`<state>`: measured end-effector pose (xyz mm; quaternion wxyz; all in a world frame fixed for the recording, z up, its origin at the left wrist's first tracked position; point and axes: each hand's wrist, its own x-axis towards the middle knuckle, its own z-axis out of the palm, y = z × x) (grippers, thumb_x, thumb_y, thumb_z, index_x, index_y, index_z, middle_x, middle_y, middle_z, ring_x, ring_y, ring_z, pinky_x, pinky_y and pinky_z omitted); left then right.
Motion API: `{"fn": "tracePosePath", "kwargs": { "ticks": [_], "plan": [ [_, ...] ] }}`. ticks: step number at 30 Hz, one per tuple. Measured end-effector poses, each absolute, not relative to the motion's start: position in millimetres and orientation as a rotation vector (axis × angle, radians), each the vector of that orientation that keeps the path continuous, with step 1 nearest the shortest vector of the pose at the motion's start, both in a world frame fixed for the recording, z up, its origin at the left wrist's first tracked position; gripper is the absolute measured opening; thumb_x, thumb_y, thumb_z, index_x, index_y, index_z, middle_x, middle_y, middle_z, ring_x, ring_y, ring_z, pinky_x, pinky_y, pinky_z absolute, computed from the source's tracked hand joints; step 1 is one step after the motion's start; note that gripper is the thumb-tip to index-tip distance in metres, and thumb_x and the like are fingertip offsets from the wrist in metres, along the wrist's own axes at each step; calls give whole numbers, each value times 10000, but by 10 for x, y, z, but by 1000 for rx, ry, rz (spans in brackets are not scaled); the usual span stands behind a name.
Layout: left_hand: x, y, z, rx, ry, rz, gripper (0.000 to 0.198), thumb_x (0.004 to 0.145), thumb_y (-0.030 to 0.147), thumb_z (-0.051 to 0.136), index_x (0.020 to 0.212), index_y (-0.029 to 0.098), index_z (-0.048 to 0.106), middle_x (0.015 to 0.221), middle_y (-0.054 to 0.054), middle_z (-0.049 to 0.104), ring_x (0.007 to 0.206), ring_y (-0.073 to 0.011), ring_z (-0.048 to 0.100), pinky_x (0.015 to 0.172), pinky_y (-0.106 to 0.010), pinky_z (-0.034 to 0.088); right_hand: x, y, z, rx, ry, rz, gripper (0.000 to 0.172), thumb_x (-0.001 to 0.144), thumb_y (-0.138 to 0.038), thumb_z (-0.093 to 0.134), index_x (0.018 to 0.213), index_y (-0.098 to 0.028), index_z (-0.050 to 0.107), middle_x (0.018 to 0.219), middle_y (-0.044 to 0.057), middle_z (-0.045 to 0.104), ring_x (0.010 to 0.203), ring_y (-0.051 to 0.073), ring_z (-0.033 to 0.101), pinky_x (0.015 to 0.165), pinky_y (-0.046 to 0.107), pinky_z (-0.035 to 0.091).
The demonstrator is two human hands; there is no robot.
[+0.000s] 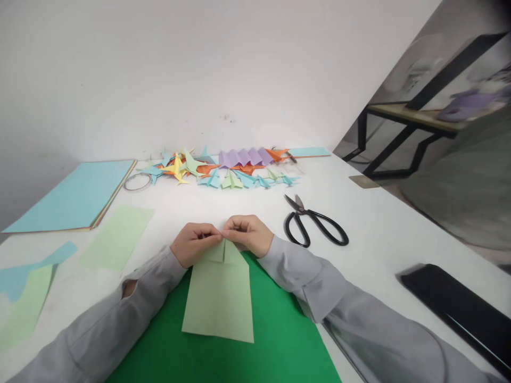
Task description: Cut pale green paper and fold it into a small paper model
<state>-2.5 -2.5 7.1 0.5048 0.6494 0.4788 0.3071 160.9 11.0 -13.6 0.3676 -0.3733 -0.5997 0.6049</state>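
Observation:
A pale green paper sheet (pixel 219 298) lies on a dark green sheet (pixel 275 340) in front of me, its far corners folded in to a point. My left hand (pixel 195 243) pinches the left side of that folded tip. My right hand (pixel 248 234) pinches the right side, fingertips almost touching the left hand's. Both hands rest on the white table (pixel 379 223).
Black scissors (pixel 315 226) lie right of my hands. A row of folded paper figures (pixel 223 167) sits at the far edge by the wall. A stack of coloured paper (pixel 75 194), a tape ring (pixel 137 182) and loose sheets (pixel 116 236) lie left. A black object (pixel 459 308) lies at the right.

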Motion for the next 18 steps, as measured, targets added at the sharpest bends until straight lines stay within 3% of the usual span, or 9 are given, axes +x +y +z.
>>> {"fn": "tracePosePath", "kwargs": {
  "ticks": [11,18],
  "plan": [
    [-56,14,27,1707,1086,710,155,611,264,574,547,131,622,535,7,528,546,-108,435,532,-235,336,1645,122,-147,-991,-1738,1518,124,597,-261,622,609,-146,576,490,-39,504,451,65,417,440,202,323],
    [-47,-2,86,1579,1090,704,144,583,263,579,523,134,597,511,14,501,523,-101,406,514,-238,310,1617,138,-129,-998,-1610,1570,156,554,-286,637,570,-150,562,438,-57,466,410,61,392,416,205,308]
  ]
}}
